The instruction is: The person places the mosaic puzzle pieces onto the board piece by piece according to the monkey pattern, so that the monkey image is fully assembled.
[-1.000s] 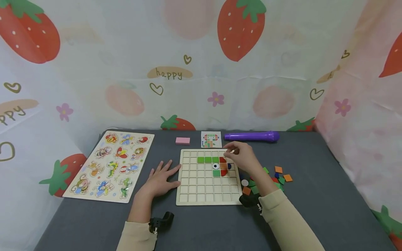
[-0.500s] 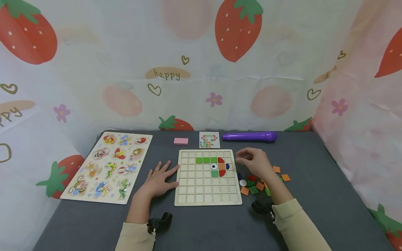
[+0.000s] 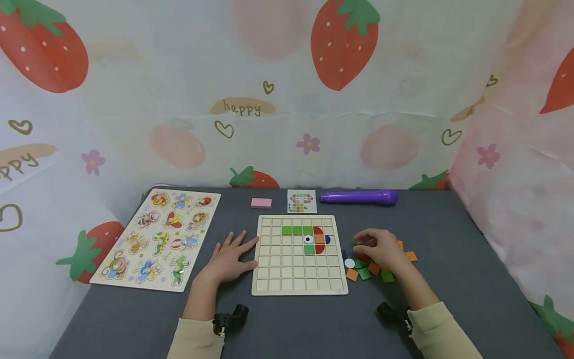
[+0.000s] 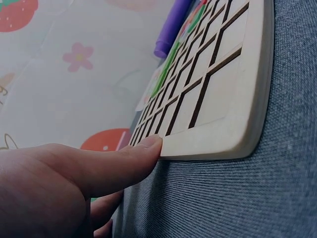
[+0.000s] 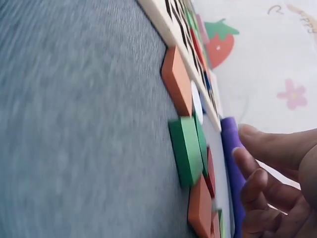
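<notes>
A wooden grid board lies flat on the dark cloth. Set in its upper cells are a row of green squares, a white eye disc, red curved pieces, an orange square and a blue piece. My left hand rests spread on the cloth, its thumb touching the board's left edge in the left wrist view. Over the loose tiles at the board's right hovers my right hand, fingers loosely bent, nothing visible between them. Beneath it are a green tile, an orange tile and a white disc.
A sticker-like board of cartoon insects lies at the left. Behind the grid board are a pink block, a small pattern card and a purple microphone-shaped stick. Strawberry-print cloth hangs behind.
My right hand has moved from the board's upper right corner, right and toward me, over the loose tiles. The blue piece on the board is now uncovered. My left hand stays put.
</notes>
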### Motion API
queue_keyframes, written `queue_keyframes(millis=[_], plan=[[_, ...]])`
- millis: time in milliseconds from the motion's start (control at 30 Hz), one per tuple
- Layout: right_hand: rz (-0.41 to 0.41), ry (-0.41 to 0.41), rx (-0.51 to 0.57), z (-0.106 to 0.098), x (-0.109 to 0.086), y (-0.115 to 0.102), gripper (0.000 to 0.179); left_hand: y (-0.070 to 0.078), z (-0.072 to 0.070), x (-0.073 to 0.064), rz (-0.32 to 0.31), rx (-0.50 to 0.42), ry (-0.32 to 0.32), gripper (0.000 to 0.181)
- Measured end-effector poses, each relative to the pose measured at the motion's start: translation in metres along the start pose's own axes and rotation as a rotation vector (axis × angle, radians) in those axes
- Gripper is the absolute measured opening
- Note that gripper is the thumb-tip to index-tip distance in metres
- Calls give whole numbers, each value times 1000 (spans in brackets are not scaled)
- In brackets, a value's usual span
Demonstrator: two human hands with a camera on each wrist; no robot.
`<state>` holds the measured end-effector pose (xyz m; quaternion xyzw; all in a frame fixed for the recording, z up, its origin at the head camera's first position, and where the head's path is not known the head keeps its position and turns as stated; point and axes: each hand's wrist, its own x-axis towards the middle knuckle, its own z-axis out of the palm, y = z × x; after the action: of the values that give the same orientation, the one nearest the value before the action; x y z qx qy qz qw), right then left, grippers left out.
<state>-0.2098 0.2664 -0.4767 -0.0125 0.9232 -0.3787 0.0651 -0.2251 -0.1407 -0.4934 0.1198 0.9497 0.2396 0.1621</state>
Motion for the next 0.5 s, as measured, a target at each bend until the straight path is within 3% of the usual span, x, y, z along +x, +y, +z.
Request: queue_keyframes(millis=[500], plan=[[21,-122,-114,-18,-8,11,23,1,-1,-1,16,-9,4,70]])
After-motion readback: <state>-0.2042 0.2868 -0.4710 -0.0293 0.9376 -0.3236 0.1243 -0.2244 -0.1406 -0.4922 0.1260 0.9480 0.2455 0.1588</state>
